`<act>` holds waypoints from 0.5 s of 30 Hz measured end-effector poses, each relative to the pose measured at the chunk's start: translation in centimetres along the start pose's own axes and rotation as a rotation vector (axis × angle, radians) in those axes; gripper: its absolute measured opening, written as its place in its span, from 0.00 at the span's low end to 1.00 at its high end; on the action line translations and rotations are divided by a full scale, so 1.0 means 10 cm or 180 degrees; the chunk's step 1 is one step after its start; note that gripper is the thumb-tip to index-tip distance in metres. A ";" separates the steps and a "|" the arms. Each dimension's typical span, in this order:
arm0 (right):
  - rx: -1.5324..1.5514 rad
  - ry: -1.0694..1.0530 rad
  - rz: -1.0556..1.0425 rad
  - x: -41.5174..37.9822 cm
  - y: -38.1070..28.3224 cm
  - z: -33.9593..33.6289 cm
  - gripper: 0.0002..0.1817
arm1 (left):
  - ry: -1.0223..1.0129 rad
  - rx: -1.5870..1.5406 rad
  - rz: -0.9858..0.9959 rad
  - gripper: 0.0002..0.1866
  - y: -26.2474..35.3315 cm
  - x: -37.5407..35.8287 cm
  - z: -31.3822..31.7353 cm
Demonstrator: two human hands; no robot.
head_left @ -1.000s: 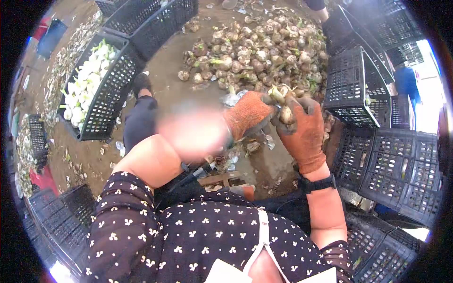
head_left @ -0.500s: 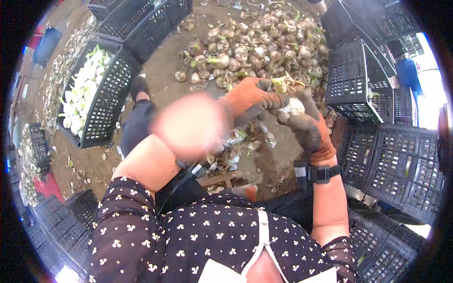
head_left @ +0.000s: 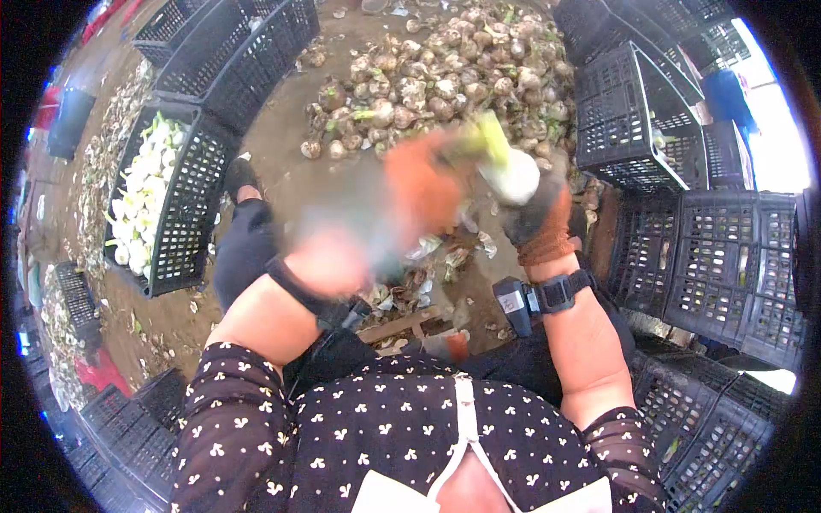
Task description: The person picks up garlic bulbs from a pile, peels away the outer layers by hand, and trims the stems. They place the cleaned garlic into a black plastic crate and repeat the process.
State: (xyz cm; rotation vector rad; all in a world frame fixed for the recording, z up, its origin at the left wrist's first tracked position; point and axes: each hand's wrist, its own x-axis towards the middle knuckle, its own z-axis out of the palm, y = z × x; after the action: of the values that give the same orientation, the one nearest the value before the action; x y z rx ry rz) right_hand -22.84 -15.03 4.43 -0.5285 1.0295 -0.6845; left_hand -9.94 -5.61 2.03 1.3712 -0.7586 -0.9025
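My right hand point(head_left: 543, 221), in an orange glove with a dark grey palm, is closed around the lower side of a white garlic bulb point(head_left: 516, 178). The bulb's pale green stem points up and to the left. Close beside that stem is my left hand point(head_left: 421, 184), in the same kind of glove. It is smeared by motion, so whether its fingers grip anything does not show. Beyond both hands lies a large heap of unpeeled, soil-stained garlic bulbs point(head_left: 445, 81) on the ground.
To the left, a black crate point(head_left: 184, 201) holds white bulbs with green stems. Another black crate point(head_left: 611, 120) stands tilted right of the heap, and stacked crates point(head_left: 714, 265) line the right side. Loose peelings point(head_left: 428, 248) litter the ground below my hands.
The brown outer skin around the bulb's top is gone, and its white body and green stem now show. My left hand has shifted slightly left, away from the bulb, and blurred.
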 end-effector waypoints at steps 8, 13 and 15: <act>0.0305 -0.1157 0.0059 -0.13 0.24 0.02 0.28 | 0.0436 0.2288 0.1074 0.15 0.23 -0.14 -0.03; -0.2348 -0.0860 -0.2322 -0.12 0.35 -0.03 0.29 | 0.0310 0.2342 0.1204 0.17 0.25 -0.21 0.03; -0.2424 -0.0951 -0.2442 -0.17 0.28 -0.03 0.28 | 0.0148 0.2389 0.1329 0.17 0.21 -0.25 0.05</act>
State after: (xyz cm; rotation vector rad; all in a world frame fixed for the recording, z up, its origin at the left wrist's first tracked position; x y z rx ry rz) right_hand -23.01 -11.93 3.41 -1.6935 0.7611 -0.8280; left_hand -11.33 -3.69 4.34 1.7667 -1.3686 -0.2441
